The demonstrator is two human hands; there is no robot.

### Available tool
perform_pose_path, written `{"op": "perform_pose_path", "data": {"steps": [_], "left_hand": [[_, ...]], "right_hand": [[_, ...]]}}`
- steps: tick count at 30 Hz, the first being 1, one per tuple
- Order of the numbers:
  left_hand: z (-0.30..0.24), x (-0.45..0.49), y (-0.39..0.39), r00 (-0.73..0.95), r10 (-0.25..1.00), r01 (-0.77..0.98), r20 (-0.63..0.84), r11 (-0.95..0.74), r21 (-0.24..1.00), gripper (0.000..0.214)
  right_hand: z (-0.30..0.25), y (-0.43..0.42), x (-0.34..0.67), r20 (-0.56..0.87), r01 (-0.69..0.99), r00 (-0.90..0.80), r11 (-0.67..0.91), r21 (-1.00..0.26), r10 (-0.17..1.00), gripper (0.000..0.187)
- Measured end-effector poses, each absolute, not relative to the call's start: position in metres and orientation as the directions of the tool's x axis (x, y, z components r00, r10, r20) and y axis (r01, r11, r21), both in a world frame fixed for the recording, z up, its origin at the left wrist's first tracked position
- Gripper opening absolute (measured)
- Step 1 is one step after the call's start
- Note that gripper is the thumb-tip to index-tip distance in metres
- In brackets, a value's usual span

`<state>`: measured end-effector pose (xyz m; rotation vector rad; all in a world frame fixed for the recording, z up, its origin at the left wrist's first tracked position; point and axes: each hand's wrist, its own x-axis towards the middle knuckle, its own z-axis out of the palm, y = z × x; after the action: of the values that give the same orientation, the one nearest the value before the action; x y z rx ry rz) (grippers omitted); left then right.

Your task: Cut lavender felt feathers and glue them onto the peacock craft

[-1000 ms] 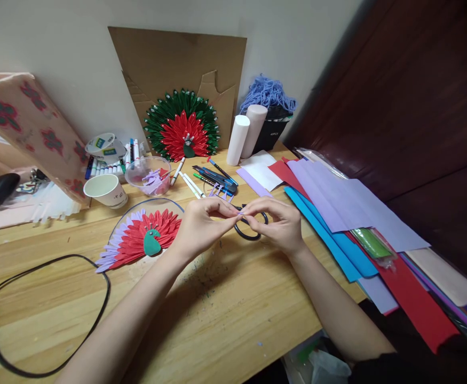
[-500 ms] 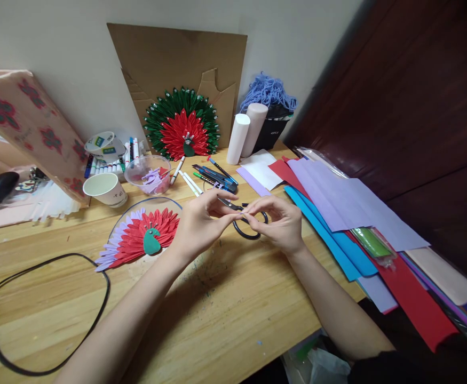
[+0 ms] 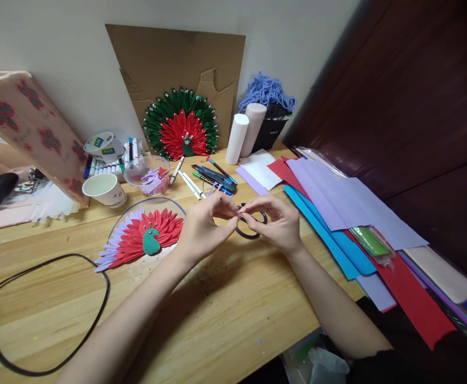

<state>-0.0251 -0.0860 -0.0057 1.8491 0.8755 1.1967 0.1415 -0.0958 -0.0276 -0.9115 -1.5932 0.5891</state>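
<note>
Above the wooden table (image 3: 225,314), my left hand (image 3: 205,226) and my right hand (image 3: 275,221) meet fingertip to fingertip. Both pinch a tiny lilac paper piece (image 3: 240,216) between them. Black-handled scissors (image 3: 251,233) lie on the table just beneath and behind my right hand. Left of my left hand lies a flat paper peacock (image 3: 145,237) with red and lilac feathers and a green body. A few loose lilac strips (image 3: 216,188) lie just beyond my hands.
A red and green peacock fan (image 3: 181,125) leans on cardboard at the back. Pens (image 3: 213,176), a plastic bowl of scraps (image 3: 147,175), a paper cup (image 3: 104,189) and marker set sit behind. Coloured paper sheets (image 3: 337,208) cover the right side. A black cable (image 3: 97,314) loops at left.
My hands have stayed in place, with the fingers working the small lilac piece. The scissor blades that showed above my fingers half a second ago are now hidden behind them.
</note>
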Motion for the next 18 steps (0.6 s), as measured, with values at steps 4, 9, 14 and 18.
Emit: {"op": "perform_pose_path", "data": {"steps": [4, 9, 14, 18], "left_hand": [[-0.0054, -0.0249, -0.0861, 0.317, 0.851, 0.122, 0.419, -0.475, 0.871, 0.015], [-0.0055, -0.0243, -0.0857, 0.309, 0.855, 0.114, 0.417, -0.469, 0.876, 0.015], [-0.0041, -0.0241, -0.085, 0.3, 0.863, 0.11, 0.407, -0.455, 0.884, 0.014], [-0.0009, -0.0248, -0.0853, 0.285, 0.869, 0.108, 0.403, -0.447, 0.888, 0.014]], "right_hand": [[-0.0263, -0.0956, 0.1432, 0.605, 0.271, -0.079, 0.601, -0.752, 0.792, 0.018], [-0.026, -0.0965, 0.1431, 0.598, 0.286, -0.08, 0.594, -0.752, 0.797, 0.02], [-0.0255, -0.0958, 0.1446, 0.57, 0.256, -0.043, 0.56, -0.788, 0.821, 0.02], [-0.0237, -0.0945, 0.1456, 0.543, 0.191, -0.002, 0.534, -0.824, 0.839, 0.023]]}}
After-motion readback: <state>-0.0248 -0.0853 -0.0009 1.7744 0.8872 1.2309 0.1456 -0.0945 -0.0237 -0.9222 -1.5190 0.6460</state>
